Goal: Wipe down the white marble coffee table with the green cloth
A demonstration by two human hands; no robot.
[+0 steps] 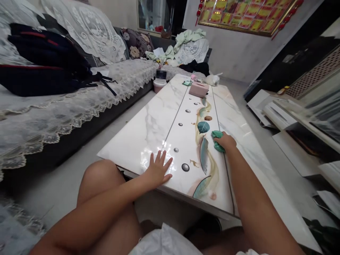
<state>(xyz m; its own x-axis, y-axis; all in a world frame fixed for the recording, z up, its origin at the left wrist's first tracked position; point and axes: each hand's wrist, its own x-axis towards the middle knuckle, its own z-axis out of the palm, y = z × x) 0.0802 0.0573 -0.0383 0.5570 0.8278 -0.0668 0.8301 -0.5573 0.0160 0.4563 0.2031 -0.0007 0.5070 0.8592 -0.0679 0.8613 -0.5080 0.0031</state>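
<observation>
- Step in hand, as it seems: the person has the green cloth [219, 146] down on the white counter [154, 124], prob. as a wiping stroke; one still view can't prove motion.
- R hand [227, 141]: closed on the cloth, thumb and fingers gathering it, arm stretched forward.
- L hand [156, 171]: w/o any object, laid palm down at the near end of the counter, fingers spread and pointing away from the person; maybe it gives support.
- Cloth position: on the counter's R part, by the R dark line, just beside the teal leaf print [203, 127], nearer to the person than the pink box [198, 89].
- Direction: cloth is crumpled, so no clear front end. Its longer extent goes approx. from far L to near R, partly hidden under the R hand. Counter's long axis runs away from the person.
- Next move, by judgement, calls for cloth kept flat under even pressure, w/ firm grip; reaching farther would need more lean of the body.
</observation>
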